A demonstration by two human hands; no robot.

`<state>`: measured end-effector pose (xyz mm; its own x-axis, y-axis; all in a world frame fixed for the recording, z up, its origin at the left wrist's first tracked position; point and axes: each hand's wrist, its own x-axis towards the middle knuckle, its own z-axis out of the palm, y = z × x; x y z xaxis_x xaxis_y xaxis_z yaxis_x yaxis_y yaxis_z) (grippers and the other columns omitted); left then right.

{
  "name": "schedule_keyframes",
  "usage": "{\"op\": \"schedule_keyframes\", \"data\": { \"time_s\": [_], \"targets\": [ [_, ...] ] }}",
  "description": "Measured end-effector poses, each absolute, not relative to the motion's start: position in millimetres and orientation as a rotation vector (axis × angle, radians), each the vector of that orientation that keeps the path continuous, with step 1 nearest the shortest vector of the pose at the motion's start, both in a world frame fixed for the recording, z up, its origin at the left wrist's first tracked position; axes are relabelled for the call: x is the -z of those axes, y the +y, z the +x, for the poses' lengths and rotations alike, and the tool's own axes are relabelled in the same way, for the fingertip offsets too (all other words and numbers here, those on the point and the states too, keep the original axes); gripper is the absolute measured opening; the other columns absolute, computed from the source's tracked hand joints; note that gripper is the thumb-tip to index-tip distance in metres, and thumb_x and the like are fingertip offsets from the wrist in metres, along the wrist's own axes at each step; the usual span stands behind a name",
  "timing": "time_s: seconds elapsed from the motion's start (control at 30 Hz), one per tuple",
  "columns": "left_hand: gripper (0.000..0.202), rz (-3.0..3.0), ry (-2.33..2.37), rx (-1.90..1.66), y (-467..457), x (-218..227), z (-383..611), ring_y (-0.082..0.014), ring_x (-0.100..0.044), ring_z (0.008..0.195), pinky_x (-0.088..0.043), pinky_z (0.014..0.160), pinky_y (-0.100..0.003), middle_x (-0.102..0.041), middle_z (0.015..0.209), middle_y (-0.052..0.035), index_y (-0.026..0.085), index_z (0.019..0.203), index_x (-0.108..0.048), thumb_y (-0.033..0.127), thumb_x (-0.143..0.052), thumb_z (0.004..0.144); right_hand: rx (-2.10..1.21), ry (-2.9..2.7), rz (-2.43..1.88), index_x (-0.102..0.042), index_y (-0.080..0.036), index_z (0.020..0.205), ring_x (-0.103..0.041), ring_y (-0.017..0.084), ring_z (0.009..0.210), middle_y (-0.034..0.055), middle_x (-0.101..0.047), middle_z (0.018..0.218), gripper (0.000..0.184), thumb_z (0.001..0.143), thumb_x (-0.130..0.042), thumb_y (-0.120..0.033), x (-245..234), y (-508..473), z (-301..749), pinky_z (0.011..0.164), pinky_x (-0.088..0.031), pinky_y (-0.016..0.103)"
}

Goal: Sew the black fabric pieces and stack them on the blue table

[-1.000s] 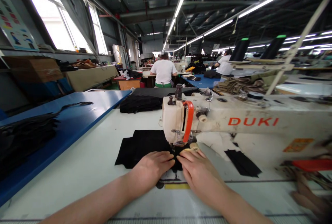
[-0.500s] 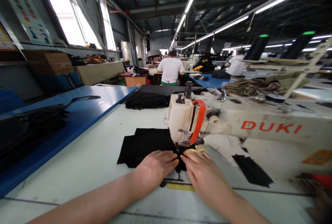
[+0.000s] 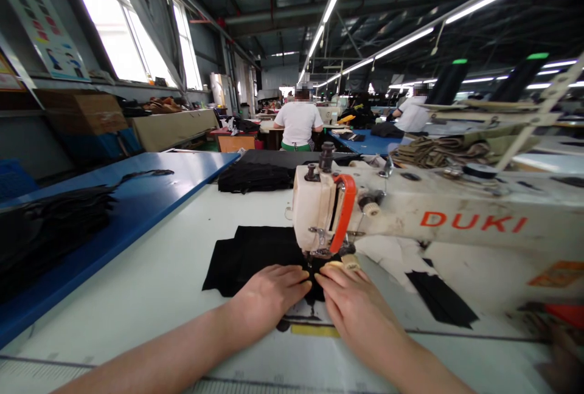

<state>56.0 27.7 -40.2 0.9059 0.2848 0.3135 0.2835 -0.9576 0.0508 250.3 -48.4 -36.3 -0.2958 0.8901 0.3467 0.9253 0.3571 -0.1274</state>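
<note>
A black piece of fabric (image 3: 255, 254) lies flat on the pale sewing table, its right part beneath the needle area of a white sewing machine (image 3: 396, 208) marked DUKI. My left hand (image 3: 274, 290) rests palm down on the cloth's near edge, fingers extended and pressed flat, just left of the needle. On the right side of the needle, my right hand (image 3: 353, 300) lies the same way, fingertips on the fabric close to the machine head. Only a small gap separates the two sets of fingertips. The presser foot is partly hidden.
More black cloth (image 3: 258, 176) is piled behind the machine head. A blue table (image 3: 182, 169) at left carries stacked black pieces (image 3: 50, 224). Black strips (image 3: 442, 297) and white scraps (image 3: 392, 254) lie under the machine arm. Two people in white shirts work farther back.
The whole view has shifted very slightly to the left. Both hands and the fabric hold almost the same places relative to the needle.
</note>
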Motion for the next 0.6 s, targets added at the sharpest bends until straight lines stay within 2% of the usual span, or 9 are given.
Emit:
{"op": "schedule_keyframes", "data": {
  "time_s": [0.27, 0.6],
  "targets": [
    [0.026, 3.047, 0.464, -0.462, 28.7, 37.1, 56.6, -0.0205, -0.054, 0.115, -0.045, 0.097, -0.035, -0.060, 0.121, -0.0072, 0.016, 0.117, -0.056, 0.012, -0.047, 0.092, 0.068, -2.307, -1.574, -0.059, -0.016, 0.109, -0.049, 0.024, 0.097, 0.0076, -0.058, 0.098, 0.028, 0.086, -0.044, -0.008, 36.8, -50.7, 249.9, 0.087, -0.042, 0.042],
    [0.026, 3.036, 0.438, -0.497, 28.9, 37.3, 56.9, -0.0182, -0.054, 0.115, -0.045, 0.097, -0.033, -0.062, 0.116, -0.0067, 0.018, 0.116, -0.055, 0.014, -0.046, 0.093, 0.022, -2.322, -1.598, -0.059, -0.016, 0.102, -0.047, 0.023, 0.094, 0.0069, -0.055, 0.097, 0.025, 0.085, -0.044, -0.006, 34.0, -50.4, 249.0, 0.087, -0.041, 0.043]
  ]
}}
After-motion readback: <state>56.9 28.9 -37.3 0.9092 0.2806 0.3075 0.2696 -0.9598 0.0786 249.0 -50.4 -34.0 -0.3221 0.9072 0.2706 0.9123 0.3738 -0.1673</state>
